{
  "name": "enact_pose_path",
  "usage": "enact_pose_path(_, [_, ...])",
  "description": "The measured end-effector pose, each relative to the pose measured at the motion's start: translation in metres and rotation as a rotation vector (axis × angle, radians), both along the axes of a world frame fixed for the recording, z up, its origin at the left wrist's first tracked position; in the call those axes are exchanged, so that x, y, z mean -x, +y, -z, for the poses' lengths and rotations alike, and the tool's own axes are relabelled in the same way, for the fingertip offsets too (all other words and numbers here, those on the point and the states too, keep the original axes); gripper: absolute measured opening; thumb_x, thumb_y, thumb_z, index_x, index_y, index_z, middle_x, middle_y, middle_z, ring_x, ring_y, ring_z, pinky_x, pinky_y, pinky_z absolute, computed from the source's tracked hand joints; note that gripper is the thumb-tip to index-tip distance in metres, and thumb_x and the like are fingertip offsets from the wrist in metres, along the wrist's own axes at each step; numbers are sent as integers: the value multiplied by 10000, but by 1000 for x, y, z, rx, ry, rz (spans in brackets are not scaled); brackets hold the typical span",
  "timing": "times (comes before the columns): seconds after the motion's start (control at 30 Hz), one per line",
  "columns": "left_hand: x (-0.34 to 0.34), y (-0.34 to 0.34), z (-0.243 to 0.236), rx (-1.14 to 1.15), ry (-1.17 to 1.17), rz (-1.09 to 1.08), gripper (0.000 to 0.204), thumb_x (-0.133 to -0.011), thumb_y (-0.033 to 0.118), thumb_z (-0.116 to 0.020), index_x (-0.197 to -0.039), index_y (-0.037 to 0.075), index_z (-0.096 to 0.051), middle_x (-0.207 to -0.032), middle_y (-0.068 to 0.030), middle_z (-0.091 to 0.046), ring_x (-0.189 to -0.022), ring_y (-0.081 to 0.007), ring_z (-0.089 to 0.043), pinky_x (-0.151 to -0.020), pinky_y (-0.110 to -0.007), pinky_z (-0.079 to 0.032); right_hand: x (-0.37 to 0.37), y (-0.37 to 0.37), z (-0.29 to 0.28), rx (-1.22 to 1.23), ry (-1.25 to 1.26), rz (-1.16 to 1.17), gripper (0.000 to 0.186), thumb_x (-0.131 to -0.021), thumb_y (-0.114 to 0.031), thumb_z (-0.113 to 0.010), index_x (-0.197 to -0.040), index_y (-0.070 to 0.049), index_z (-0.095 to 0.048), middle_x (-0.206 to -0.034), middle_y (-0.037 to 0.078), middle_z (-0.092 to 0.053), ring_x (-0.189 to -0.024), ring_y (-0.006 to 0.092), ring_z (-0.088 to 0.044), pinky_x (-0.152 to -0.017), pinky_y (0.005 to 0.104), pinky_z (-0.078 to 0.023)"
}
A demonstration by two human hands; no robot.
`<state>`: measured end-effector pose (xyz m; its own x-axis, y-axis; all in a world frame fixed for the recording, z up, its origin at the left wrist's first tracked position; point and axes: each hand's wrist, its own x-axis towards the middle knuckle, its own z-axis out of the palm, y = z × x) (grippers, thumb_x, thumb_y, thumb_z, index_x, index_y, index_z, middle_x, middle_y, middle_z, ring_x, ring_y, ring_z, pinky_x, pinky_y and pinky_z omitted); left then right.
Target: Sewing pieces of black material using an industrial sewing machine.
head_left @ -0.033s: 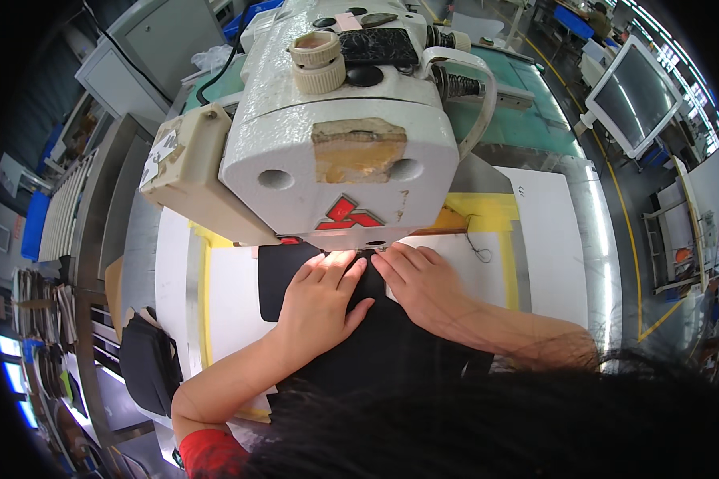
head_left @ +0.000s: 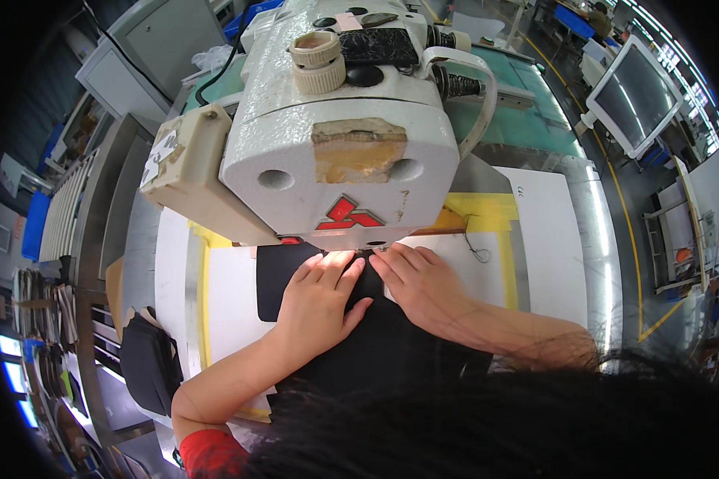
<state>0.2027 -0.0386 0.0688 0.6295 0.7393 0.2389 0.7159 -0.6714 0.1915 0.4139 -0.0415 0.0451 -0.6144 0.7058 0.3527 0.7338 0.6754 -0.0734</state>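
Black fabric [head_left: 272,279] lies under the head of a large white sewing machine [head_left: 327,215], spreading back toward my body. My left hand [head_left: 315,299] rests flat on it, fingers stretched out toward the machine and thumb apart. On the other side, my right hand [head_left: 419,279] presses down with its fingers extended, its tips close to those of the left. Both sets of fingertips reach the bright strip just below the machine head. The machine head hides the needle area, and dark hair covers the nearest part of the fabric.
White sheets [head_left: 547,239] edged with yellow tape [head_left: 513,263] cover the work surface around the machine. A stack of dark pieces [head_left: 148,359] stands at the left edge. A monitor [head_left: 635,96] is at the far right. A beige box [head_left: 196,184] hangs on the machine's left side.
My left hand and the black fabric have shifted very slightly to the left. My right hand stays almost in the same place.
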Motion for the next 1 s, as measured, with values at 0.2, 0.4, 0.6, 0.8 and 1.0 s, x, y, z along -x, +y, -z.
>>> enact_pose_path(0.2, [-4, 2, -4, -6, -7, 10, 514, -807, 280, -710, -1242, 39, -580, -1266, -134, -561, -1151, -284, -553, -1025, -405, -414, -2, 1, 2, -54, 52, 10, 390, -849, -182, -593, -1189, 9, -580, -1202, 125, -584, -1164, 245, -545, -939, 371, -438])
enact_pose_path(0.4, [0, 6, 3, -57, -77, 24, 368, -847, 143, -641, -1192, 23, -600, -1240, -152, -582, -1112, -297, -585, -996, -407, -440, -17, -1, -26, 274, 123, -120, 414, -896, -286, -599, -1206, -14, -578, -1222, 135, -580, -1166, 254, -542, -975, 395, -414])
enact_pose_path(0.6, [9, 15, 16, -16, -199, 85, 318, -794, 20, -599, -1110, 26, -637, -1214, -152, -626, -1070, -305, -622, -926, -406, -494, 35, -22, 0, 81, 141, -304, 357, -897, -324, -573, -1075, -18, -621, -1099, 141, -623, -1075, 276, -575, -908, 388, -452])
enact_pose_path(0.8, [29, 1, -9, -13, -199, 90, 286, -867, 31, -567, -1147, 53, -620, -1121, -141, -653, -1036, -301, -628, -916, -394, -499, 48, -12, -10, 74, -140, -336, 190, -818, -202, -560, -922, -50, -607, -878, 71, -595, -794, 216, -574, -685, 354, -475])
enact_pose_path(1.0, [53, -6, -10, -57, -183, 84, 287, -872, 79, -595, -1157, 101, -611, -982, -95, -664, -934, -284, -636, -851, -405, -502, 23, -14, -23, 224, -158, -302, 197, -861, -188, -515, -989, -68, -604, -950, 79, -604, -871, 231, -591, -735, 351, -481])
